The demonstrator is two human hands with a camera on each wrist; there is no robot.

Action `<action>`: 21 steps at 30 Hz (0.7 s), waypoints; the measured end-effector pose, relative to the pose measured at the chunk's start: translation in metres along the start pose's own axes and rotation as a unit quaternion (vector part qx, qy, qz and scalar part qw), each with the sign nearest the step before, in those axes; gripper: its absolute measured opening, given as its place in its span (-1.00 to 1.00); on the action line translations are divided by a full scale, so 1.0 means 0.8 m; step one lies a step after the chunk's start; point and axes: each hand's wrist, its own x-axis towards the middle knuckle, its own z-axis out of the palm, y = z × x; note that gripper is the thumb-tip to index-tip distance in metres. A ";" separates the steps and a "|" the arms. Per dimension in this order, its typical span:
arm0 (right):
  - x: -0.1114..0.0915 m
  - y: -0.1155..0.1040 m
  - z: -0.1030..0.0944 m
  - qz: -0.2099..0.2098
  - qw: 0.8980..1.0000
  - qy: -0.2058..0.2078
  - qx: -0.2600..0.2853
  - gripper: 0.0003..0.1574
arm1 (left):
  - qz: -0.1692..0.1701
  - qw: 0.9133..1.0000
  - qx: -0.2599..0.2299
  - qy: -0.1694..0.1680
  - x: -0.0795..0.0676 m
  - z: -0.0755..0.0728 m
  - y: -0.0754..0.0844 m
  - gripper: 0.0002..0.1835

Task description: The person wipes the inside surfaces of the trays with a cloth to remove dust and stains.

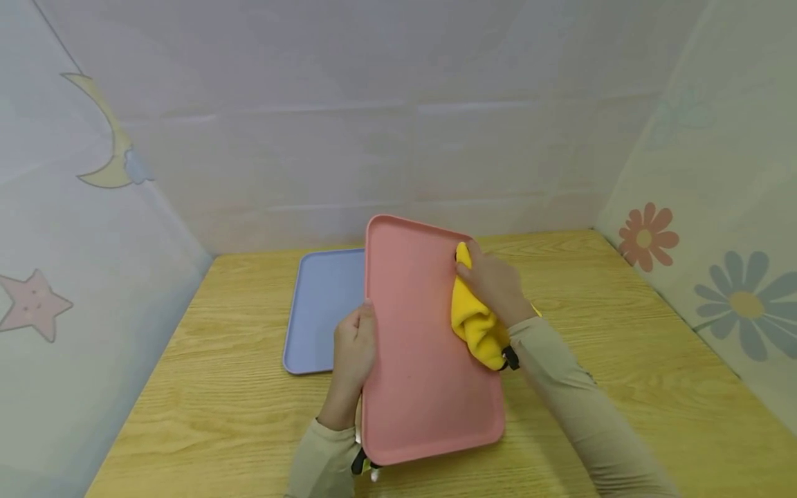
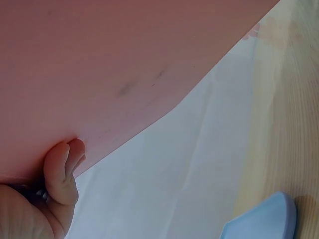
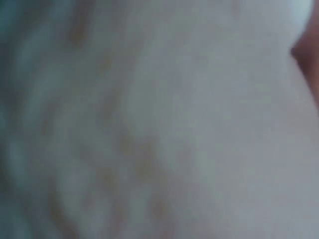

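A pink tray [image 1: 429,346] is held tilted up above the table, its inner face toward the head camera. My left hand [image 1: 355,346] grips its left edge, thumb on the front. In the left wrist view, curled fingers [image 2: 62,172] press the tray's underside [image 2: 109,74], which has a few dark smudges. At the upper right edge, my right hand [image 1: 495,283] holds a bunched yellow cloth [image 1: 470,318] against the tray. Part of that cloth hangs down over the tray's right side. Only a close blur fills the right wrist view.
A blue tray [image 1: 324,311] lies on the wooden table [image 1: 218,387], partly hidden behind the pink one. Pale wall sheets with printed figures, such as a star [image 1: 34,304] and flowers [image 1: 747,304], stand around the table's back and sides.
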 end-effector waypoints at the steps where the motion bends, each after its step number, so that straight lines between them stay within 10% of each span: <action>1: 0.001 0.002 -0.001 0.003 1.000 -0.003 -0.002 -0.49 | 0.002 1.000 0.003 0.000 0.000 0.000 0.000 -0.52; 21: 0.004 0.017 -0.004 0.022 0.999 -0.030 0.010 -0.54 | 0.018 0.999 0.022 -0.013 -0.004 -0.004 0.007 -0.54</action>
